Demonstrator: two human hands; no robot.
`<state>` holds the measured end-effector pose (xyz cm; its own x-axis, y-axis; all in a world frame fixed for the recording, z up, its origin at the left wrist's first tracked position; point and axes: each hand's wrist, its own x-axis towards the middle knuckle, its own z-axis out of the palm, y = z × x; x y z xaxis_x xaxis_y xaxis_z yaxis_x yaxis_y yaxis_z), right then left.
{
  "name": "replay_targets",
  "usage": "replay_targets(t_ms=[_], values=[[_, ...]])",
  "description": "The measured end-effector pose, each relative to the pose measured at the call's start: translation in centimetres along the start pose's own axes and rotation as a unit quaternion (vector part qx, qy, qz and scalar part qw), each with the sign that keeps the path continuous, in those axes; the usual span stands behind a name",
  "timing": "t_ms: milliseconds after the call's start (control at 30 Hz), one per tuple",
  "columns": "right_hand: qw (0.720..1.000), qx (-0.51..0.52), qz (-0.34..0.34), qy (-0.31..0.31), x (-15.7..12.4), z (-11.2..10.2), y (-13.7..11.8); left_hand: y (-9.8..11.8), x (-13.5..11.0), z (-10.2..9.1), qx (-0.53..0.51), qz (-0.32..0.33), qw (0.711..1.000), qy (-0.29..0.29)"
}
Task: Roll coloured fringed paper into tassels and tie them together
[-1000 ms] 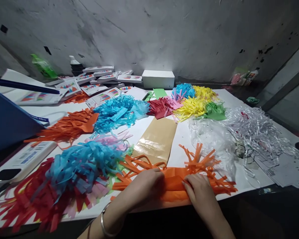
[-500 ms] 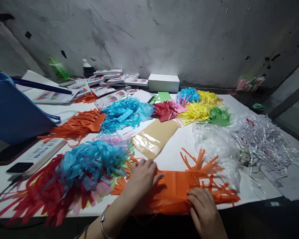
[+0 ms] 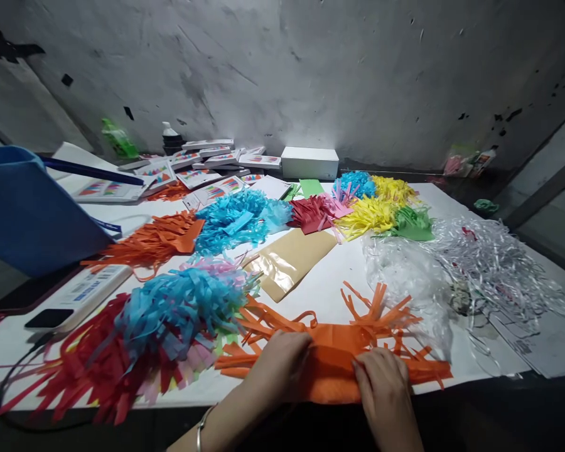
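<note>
An orange sheet of fringed paper (image 3: 334, 351) lies at the table's near edge, its cut strips fanning out on both sides. My left hand (image 3: 277, 367) rests curled on the sheet's left part, fingers gripping the paper. At the sheet's lower right, my right hand (image 3: 381, 383) presses on it with fingers closed on its edge. A metal bangle (image 3: 200, 430) is on my left wrist.
Piles of fringed paper lie about: red and blue (image 3: 136, 333) at the left, orange (image 3: 155, 242), blue (image 3: 238, 216), red (image 3: 313, 213), yellow (image 3: 371, 210), green (image 3: 412, 223). A tan envelope (image 3: 289, 260) lies in the middle. Clear shredded plastic (image 3: 480, 263) at right, a blue folder (image 3: 23, 213) at left, a white box (image 3: 309, 163) behind.
My left hand has come back from the sheet's far left edge onto its middle, closing on the paper. The right hand has stayed at the lower right. The camera has shifted slightly.
</note>
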<state>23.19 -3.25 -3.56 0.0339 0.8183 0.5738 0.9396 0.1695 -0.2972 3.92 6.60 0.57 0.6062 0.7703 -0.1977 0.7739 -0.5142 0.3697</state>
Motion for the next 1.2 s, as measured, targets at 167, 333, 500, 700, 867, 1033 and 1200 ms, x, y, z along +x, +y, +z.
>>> replay_targets(t_ms=[167,333,500,700,867,1033,1200], values=[[0.993,-0.089,0.067,-0.03,2.2,2.1,1.2,0.7,2.1,-1.4,0.036,-0.056,0.998,0.008],[0.989,-0.127,0.074,-0.021,3.8,2.6,2.1,1.0,2.9,-1.4,0.058,-0.09,0.994,0.006],[0.997,-0.069,-0.017,0.028,3.8,0.3,0.4,0.8,3.0,-1.4,0.06,-0.089,0.994,0.006],[0.993,-0.018,-0.115,-0.015,1.9,1.1,0.5,0.6,2.5,-1.7,0.063,-0.087,0.994,0.024],[0.995,-0.006,-0.103,0.016,1.3,1.9,1.5,0.0,1.0,-1.3,0.067,-0.041,0.992,0.102],[0.998,0.04,-0.047,0.012,1.9,0.5,0.3,-0.6,0.6,1.6,0.091,0.158,0.959,0.215],[0.992,0.01,-0.12,0.022,1.8,1.2,-0.5,-0.6,0.7,2.8,0.072,0.224,0.932,0.275]])
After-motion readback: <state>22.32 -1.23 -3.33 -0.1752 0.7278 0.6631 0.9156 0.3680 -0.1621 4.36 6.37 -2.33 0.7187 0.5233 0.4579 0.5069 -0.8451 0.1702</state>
